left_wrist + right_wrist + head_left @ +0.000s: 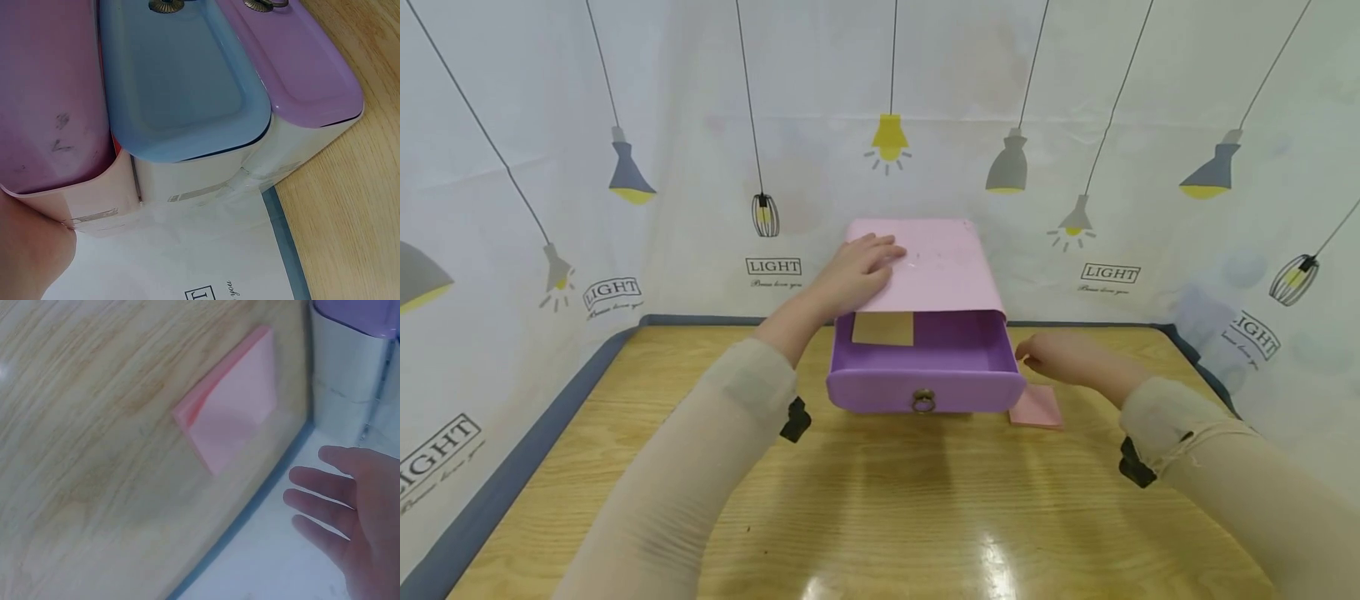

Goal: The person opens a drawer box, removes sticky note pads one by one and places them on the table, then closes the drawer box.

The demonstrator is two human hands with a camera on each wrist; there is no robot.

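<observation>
Left hand (859, 271): rests on the pink top of the cabinet (943, 271); fingers extended, lying close together.
Right hand (1063, 357): beside the cabinet's right side, near the pink pad (1037, 407); fingers extended and slightly spread in the right wrist view.
Upper purple drawer (970, 392): pulled out, a yellow paper (883, 330) inside at left.
Blue drawer (181, 81): closed, beneath it.
Lowest purple drawer (306, 69): closed.
Pink pad: flat on the table (865, 500), right of the cabinet.
</observation>
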